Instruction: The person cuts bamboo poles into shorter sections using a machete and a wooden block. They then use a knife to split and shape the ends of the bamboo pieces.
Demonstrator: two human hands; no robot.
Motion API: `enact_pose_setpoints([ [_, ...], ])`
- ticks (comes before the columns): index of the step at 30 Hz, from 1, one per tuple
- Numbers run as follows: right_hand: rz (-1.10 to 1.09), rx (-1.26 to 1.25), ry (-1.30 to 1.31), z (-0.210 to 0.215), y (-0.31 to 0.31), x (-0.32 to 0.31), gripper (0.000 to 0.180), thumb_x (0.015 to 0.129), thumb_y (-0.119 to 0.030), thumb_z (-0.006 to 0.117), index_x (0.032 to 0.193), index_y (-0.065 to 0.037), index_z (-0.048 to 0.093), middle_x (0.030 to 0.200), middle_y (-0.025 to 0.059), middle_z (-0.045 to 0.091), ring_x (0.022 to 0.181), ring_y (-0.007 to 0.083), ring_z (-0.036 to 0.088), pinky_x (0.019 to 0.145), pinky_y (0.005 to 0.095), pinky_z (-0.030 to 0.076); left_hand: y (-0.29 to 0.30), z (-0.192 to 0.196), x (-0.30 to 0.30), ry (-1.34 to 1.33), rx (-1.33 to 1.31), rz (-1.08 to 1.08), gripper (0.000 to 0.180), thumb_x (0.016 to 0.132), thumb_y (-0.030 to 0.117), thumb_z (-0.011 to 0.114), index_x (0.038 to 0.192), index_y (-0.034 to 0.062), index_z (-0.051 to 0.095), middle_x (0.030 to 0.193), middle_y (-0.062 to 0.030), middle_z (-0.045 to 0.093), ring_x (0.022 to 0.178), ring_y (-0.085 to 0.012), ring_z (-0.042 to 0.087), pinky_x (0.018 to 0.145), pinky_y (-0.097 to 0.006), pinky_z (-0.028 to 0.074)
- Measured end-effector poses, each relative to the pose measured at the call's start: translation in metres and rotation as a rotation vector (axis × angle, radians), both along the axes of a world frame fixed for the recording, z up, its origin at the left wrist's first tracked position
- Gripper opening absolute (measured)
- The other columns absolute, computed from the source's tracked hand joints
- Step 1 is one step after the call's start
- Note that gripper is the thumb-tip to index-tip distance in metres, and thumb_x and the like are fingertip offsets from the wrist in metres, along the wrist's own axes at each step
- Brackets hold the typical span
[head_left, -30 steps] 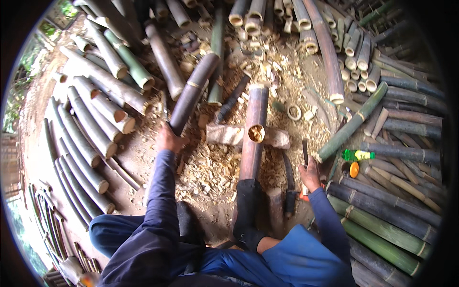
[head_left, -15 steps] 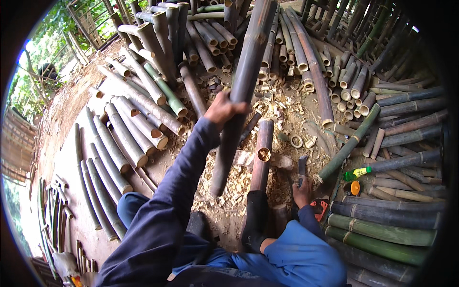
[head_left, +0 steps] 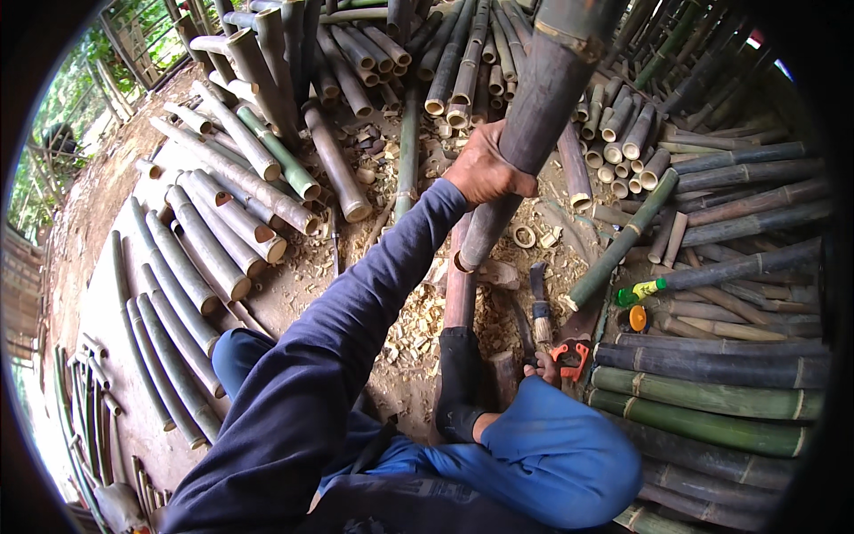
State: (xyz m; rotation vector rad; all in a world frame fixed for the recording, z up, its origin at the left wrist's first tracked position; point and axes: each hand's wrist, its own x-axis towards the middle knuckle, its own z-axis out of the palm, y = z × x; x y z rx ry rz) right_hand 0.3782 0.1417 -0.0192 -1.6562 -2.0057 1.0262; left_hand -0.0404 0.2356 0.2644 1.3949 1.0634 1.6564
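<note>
My left hand (head_left: 485, 169) is closed around a thick dark bamboo pole (head_left: 547, 107) that slants up toward the far right. The pole's lower end overlaps a shorter bamboo tube (head_left: 460, 298) in front of my black-covered foot (head_left: 460, 374); whether they touch I cannot tell. My right hand (head_left: 543, 367) is low by my knee with its fingers curled; what they hold, if anything, is hidden. Just beyond that hand lies a knife (head_left: 541, 320) with a pale banded handle and dark blade. Beside the fingers sits an orange tool handle (head_left: 572, 358).
Bamboo lengths (head_left: 209, 240) lie in rows at left, with more stacked at right (head_left: 712, 392) and behind. A green pole (head_left: 623, 240) slants near the knife. Wood chips (head_left: 414, 325) cover the ground. A green bottle (head_left: 640, 290) and orange round item (head_left: 637, 318) lie at right.
My left hand has carried the bamboo pole rightward, its lower end now over the shorter tube. My right hand has left the knife, which lies still, and drawn back toward my knee.
</note>
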Motion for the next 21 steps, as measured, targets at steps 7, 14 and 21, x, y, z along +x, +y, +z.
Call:
enact_pose_setpoints([
  [7,0.052,0.108,0.203,0.116,0.036,-0.043,0.042,0.094,-0.010,0.068,0.134,0.000,0.056,0.109,0.0138,0.062,0.095,0.0210,0.063,0.082,0.0374,0.053,-0.026,0.002,0.007,0.043,0.019,-0.017,0.056,0.057,0.004,0.082,0.110,0.0017,0.064,0.089,0.0022,0.064,0.082,-0.0103,0.058,0.078,-0.027,0.051],
  [14,0.122,0.265,0.384,0.258,0.069,-0.087,0.046,0.099,-0.013,0.064,0.141,-0.001,0.051,0.122,0.0108,0.059,0.101,0.0145,0.060,0.092,0.0296,0.052,-0.024,0.000,0.014,-0.030,0.041,-0.024,0.069,0.057,0.000,0.079,0.123,0.0018,0.064,0.092,0.0033,0.065,0.084,-0.0102,0.058,0.080,-0.026,0.050],
  [21,0.223,0.873,0.392,0.445,0.087,-0.120,0.049,0.104,-0.026,0.051,0.148,-0.003,0.052,0.145,0.0149,0.058,0.134,0.0251,0.055,0.113,0.0418,0.045,-0.035,-0.011,0.013,-0.007,0.040,-0.064,0.063,0.059,0.007,0.084,0.118,0.0033,0.064,0.096,0.0021,0.068,0.088,-0.0096,0.060,0.085,-0.027,0.051],
])
